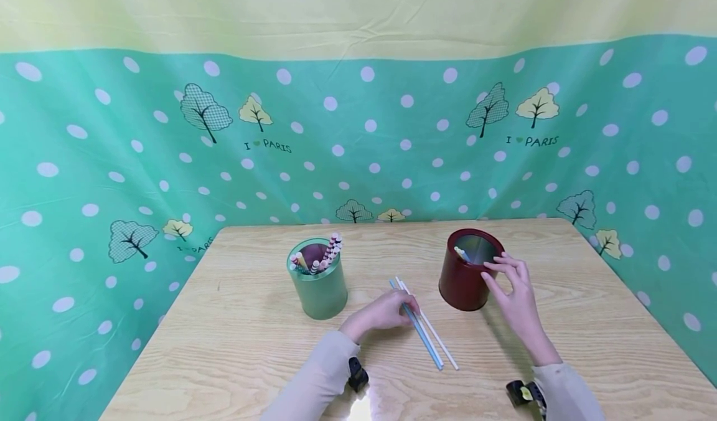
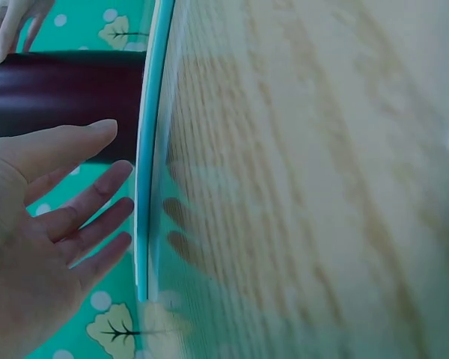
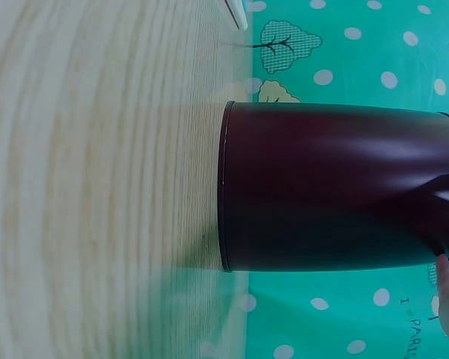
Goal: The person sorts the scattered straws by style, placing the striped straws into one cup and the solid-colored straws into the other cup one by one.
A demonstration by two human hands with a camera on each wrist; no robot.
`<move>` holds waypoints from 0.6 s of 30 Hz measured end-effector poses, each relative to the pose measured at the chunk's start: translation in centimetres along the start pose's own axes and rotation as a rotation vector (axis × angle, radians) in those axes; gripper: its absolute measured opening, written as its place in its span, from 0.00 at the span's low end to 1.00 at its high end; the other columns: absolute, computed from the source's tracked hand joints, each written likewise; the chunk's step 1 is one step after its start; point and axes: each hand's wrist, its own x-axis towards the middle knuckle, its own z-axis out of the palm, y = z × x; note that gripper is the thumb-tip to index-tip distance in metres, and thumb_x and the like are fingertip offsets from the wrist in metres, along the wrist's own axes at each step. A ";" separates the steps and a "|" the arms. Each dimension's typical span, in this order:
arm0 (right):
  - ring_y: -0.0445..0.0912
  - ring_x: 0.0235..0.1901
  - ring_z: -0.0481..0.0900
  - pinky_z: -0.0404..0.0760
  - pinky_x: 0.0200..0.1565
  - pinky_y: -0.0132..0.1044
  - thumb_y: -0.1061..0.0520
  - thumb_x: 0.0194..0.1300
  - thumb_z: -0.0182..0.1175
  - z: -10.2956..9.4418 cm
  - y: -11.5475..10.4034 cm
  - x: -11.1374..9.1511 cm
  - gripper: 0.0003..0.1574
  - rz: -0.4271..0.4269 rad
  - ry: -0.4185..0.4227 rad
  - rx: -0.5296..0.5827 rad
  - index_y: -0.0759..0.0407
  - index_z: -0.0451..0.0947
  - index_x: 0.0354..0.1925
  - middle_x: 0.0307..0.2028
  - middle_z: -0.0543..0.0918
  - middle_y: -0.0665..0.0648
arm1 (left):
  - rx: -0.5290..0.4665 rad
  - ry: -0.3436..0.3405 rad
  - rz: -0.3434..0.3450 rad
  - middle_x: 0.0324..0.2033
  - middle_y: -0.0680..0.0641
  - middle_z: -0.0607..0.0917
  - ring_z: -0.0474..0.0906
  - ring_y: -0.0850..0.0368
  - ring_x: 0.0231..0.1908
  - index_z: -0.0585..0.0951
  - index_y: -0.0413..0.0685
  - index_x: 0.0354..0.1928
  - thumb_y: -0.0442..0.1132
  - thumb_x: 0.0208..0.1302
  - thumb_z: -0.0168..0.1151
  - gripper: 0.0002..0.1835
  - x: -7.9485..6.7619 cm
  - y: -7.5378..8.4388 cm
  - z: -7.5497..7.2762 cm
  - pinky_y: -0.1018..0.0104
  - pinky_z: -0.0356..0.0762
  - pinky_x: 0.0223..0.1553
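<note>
Three thin sticks, one blue (image 1: pixel 428 344) and two white (image 1: pixel 446 350), lie slantwise on the table. My left hand (image 1: pixel 388 311) reaches over their upper part; in the left wrist view its thumb and fingers are spread near the sticks. To the right stands a dark red cylindrical pen holder (image 1: pixel 463 282), upright, with a few light-tipped sticks (image 1: pixel 462 254) inside. My right hand (image 1: pixel 518 296) holds the pen holder's near right rim, thumb outside and fingertips over the edge.
A green cylindrical pen holder (image 1: pixel 320 295) stands at the left, holding several striped sticks (image 1: pixel 332 251). The wooden table (image 1: pixel 235 334) ends at a green polka-dot cloth (image 1: pixel 370 125) behind. Each wrist wears a black camera (image 1: pixel 357 374).
</note>
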 end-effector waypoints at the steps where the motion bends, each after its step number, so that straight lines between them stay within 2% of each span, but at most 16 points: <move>1: 0.57 0.55 0.63 0.57 0.57 0.17 0.74 0.46 0.61 0.0 0.0 0.0 0.16 0.001 -0.001 -0.002 0.68 0.77 0.38 0.44 0.71 0.65 | 0.001 -0.004 0.001 0.31 0.52 0.81 0.73 0.61 0.35 0.79 0.45 0.34 0.32 0.46 0.66 0.10 0.0 0.0 0.0 0.80 0.67 0.40; 9: 0.56 0.55 0.63 0.56 0.57 0.16 0.73 0.47 0.62 0.0 0.0 0.0 0.15 0.013 -0.004 -0.012 0.67 0.77 0.38 0.44 0.71 0.65 | 0.067 -0.005 0.052 0.30 0.51 0.81 0.73 0.60 0.35 0.80 0.44 0.32 0.31 0.46 0.65 0.08 0.1 -0.2 0.0 0.78 0.67 0.42; 18: 0.57 0.54 0.64 0.57 0.57 0.17 0.75 0.45 0.62 0.1 0.1 0.0 0.16 -0.015 0.008 -0.009 0.68 0.77 0.37 0.43 0.71 0.66 | 0.091 -0.009 0.071 0.28 0.52 0.81 0.73 0.62 0.34 0.81 0.45 0.29 0.30 0.45 0.65 0.07 0.1 -0.6 0.3 0.80 0.67 0.40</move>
